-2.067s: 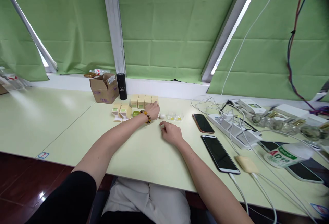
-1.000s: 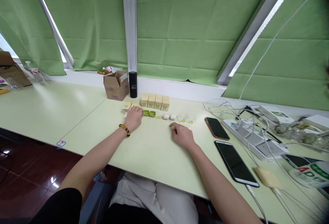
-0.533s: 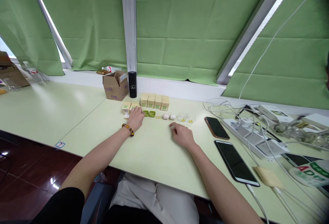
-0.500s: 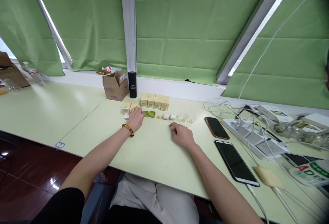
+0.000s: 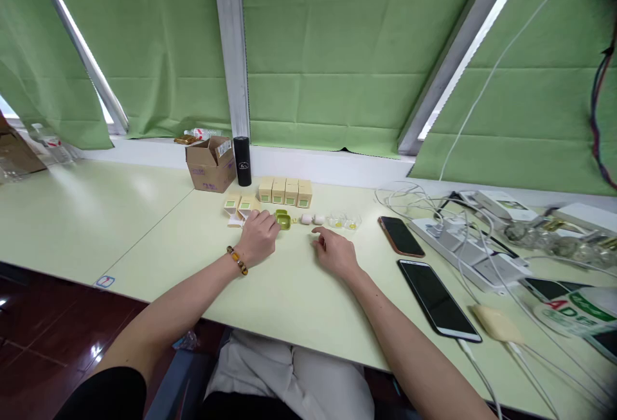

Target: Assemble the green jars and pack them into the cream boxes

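My left hand (image 5: 259,238), with a beaded bracelet at the wrist, is closed, fingertips at a small green tray (image 5: 284,223). The fingers seem to pinch its left edge, though the grip is partly hidden. Another green tray is partly visible just behind it. My right hand (image 5: 336,251) rests on the table, index finger loosely stretched, the others curled, holding nothing. Beyond its fingertip lie two small pale pink pieces (image 5: 307,219) and two clear plastic cups (image 5: 352,222) with yellow bits inside. Tiny yellow pieces (image 5: 294,220) sit right of the trays.
Several small beige boxes (image 5: 291,192) stand in a row behind; two open ones (image 5: 247,204) are left of them. A cardboard carton (image 5: 211,166) and black flask (image 5: 243,161) stand at the back. Phones (image 5: 438,298), a power strip (image 5: 463,253) and cables spread on the right.
My left hand has moved right and nearer to me from the open boxes. One green tray has shifted forward, so the two overlap in view. My right hand stays nearly still.
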### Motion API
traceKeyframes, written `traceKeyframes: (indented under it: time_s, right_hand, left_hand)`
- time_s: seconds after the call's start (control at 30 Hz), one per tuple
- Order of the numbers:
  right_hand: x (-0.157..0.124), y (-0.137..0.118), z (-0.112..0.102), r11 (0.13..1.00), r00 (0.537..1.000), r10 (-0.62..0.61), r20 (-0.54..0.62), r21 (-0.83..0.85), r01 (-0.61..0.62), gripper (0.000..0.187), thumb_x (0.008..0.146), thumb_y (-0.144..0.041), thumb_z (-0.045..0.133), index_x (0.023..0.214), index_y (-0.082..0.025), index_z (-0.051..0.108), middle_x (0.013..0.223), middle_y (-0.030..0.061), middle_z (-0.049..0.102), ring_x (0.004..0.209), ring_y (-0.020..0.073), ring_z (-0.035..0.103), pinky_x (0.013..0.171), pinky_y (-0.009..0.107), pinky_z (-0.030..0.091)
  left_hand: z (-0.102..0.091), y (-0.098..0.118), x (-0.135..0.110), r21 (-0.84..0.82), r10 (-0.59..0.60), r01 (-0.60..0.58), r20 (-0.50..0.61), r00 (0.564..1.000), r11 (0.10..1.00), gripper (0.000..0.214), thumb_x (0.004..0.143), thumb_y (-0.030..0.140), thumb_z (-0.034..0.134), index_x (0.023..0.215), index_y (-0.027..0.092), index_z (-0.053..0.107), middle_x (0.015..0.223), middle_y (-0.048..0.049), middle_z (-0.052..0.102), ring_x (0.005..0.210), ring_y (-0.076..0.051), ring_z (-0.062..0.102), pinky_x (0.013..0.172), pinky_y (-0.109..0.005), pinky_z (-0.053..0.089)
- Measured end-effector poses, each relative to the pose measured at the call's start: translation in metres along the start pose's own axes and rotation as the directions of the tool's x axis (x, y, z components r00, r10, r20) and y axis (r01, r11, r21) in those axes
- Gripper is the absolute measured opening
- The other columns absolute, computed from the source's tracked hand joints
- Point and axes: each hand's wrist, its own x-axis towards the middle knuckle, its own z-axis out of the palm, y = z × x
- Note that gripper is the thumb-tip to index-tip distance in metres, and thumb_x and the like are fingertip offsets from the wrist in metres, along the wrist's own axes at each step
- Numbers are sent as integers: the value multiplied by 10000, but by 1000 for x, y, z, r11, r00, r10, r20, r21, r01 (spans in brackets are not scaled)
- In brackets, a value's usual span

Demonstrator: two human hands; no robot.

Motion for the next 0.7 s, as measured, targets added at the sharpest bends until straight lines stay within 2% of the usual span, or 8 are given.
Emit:
traceKeyframes:
  time_s: [0.13,0.23,0.3,0.37,0.43,0.5,0.6,0.7]
  right_hand:
    - [-2,-3,7,971,966,-134,-219,167,173,420,949,-254,571,1362,-261,495,1092,44,723,849,194,686,646,302,477]
    - [-5,-9,10,898,894,-223,-388,275,343,475,964,-290,578,1410,-262,416,1179,81,688,956,218,689,687,344,574]
    - [-7,-16,10,844,850,-256,-460,323,428,500,964,-298,593,1423,-271,397,1240,105,653,1053,238,673,709,369,615]
    - [-10,-23,9,798,824,-276,-496,359,484,522,952,-281,613,1427,-284,397,1301,118,614,1146,257,641,725,382,637]
    - [-13,-29,7,766,803,-293,-519,374,522,528,943,-248,614,1426,-293,405,1336,124,586,1224,273,601,755,397,647]
    - [-14,-33,5,746,781,-308,-542,371,552,514,945,-215,599,1419,-298,420,1337,126,582,1258,280,576,787,411,647]
    - [-14,-34,4,721,768,-324,-553,381,579,509,953,-192,589,1424,-307,433,1342,124,582,1256,274,572,815,418,643]
    - [-14,-34,4,702,772,-330,-543,406,585,532,958,-192,592,1449,-318,432,1374,120,579,1268,272,567,839,424,637]
  left_hand:
    - [-10,21,-3,-190,44,-94,-251,967,977,159,944,163,565,892,201,711,863,-91,701,898,-251,559,798,-435,356]
    - [-14,32,0,-501,-101,-78,-319,942,862,73,928,228,657,899,213,722,900,-77,725,938,-242,591,860,-435,401]
    - [-13,34,2,-763,-234,-7,-208,950,647,101,914,294,704,881,200,723,911,-79,725,945,-233,612,885,-417,438]
    - [-9,34,4,-934,-302,107,0,953,341,202,886,373,746,879,172,723,906,-82,719,907,-213,624,857,-375,462]
    - [-2,32,5,-975,-293,217,195,936,45,295,834,427,800,890,146,728,883,-75,710,842,-183,619,804,-327,459]
    - [5,31,4,-944,-261,276,317,912,-181,335,771,421,859,892,134,737,846,-59,698,782,-147,596,756,-286,435]
    - [11,31,3,-868,-199,307,405,892,-391,325,737,372,893,900,126,756,826,-52,682,726,-114,553,712,-261,398]
    - [12,32,2,-816,-122,329,431,894,-474,314,761,355,876,927,111,768,865,-80,682,732,-119,547,715,-273,397]
